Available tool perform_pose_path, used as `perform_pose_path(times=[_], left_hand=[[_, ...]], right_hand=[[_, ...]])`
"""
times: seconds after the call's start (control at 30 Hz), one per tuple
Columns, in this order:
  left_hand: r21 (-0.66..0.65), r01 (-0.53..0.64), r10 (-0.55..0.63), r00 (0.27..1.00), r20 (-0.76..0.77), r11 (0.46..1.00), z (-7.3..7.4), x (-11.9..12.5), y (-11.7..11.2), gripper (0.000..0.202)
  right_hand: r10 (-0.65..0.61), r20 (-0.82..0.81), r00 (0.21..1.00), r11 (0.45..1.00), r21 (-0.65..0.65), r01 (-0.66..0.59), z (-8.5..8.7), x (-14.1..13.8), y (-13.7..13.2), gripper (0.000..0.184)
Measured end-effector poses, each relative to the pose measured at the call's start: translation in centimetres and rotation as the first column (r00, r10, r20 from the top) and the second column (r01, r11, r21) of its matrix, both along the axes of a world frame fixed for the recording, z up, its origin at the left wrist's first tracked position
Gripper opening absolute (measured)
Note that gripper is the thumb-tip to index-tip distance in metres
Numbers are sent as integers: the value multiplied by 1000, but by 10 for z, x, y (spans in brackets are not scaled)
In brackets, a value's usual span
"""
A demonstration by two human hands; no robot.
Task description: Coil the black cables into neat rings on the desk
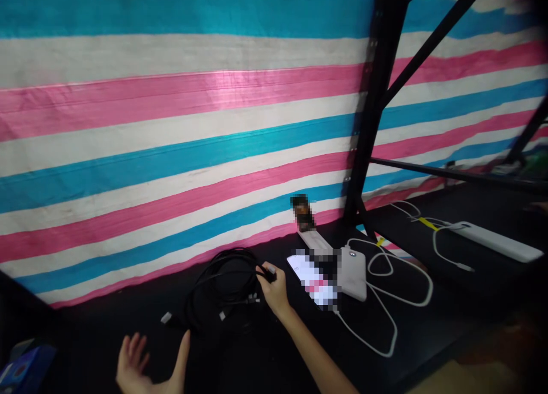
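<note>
My right hand (pixel 274 291) reaches forward over a black tabletop (pixel 428 348) and pinches the plug end of a black cable (pixel 269 274). That cable runs into a loose black coil (pixel 226 285) lying just left of the hand, with several small connectors sticking out of it. My left hand (pixel 145 365) hovers low at the bottom left, palm up, fingers spread, holding nothing. Right of my right hand lies a phone with a lit screen (pixel 310 280), touching a white power bank (pixel 355 271).
A white cable (pixel 385 302) loops from the power bank across the table. A white power strip (pixel 492 240) lies far right. A black metal rack post (pixel 372 114) stands behind, against a pink, blue and white striped tarp (pixel 171 125). A blue object (pixel 21 365) shows bottom left.
</note>
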State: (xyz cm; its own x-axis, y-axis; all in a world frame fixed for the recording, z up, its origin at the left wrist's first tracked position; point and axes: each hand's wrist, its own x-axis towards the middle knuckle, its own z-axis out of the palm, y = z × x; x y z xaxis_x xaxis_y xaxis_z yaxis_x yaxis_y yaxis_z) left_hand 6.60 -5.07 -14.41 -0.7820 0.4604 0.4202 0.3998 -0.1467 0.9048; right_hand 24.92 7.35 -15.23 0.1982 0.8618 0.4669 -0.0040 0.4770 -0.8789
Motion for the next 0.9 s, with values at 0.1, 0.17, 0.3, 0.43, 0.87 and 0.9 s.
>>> perform_pose_path(times=[0.1, 0.17, 0.3, 0.43, 0.87, 0.9], left_hand=[[-25, 161, -153, 860, -487, 987, 45, 20, -4, 50], [-94, 338, -289, 593, -751, 937, 63, 29, 7, 45], [-170, 333, -302, 400, -865, 927, 65, 31, 49, 63], [-278, 348, -420, 451, -787, 895, 49, 24, 70, 53], [-342, 205, -381, 706, -597, 917, 45, 19, 55, 37], [-334, 191, -363, 720, -592, 923, 44, 17, 55, 38]], right_hand=[[19, 44, 999, 1000, 13, -20, 1, 2, -2, 34], [26, 81, 996, 999, 28, -28, 2, 4, -3, 34], [22, 153, 988, 994, 99, -38, 0, 8, -6, 29], [36, 217, 976, 985, 156, -71, -1, 10, -8, 22], [127, 100, 987, 992, -8, -127, -9, -5, -4, 36], [135, 104, 985, 991, -19, -133, -11, -7, -4, 38]])
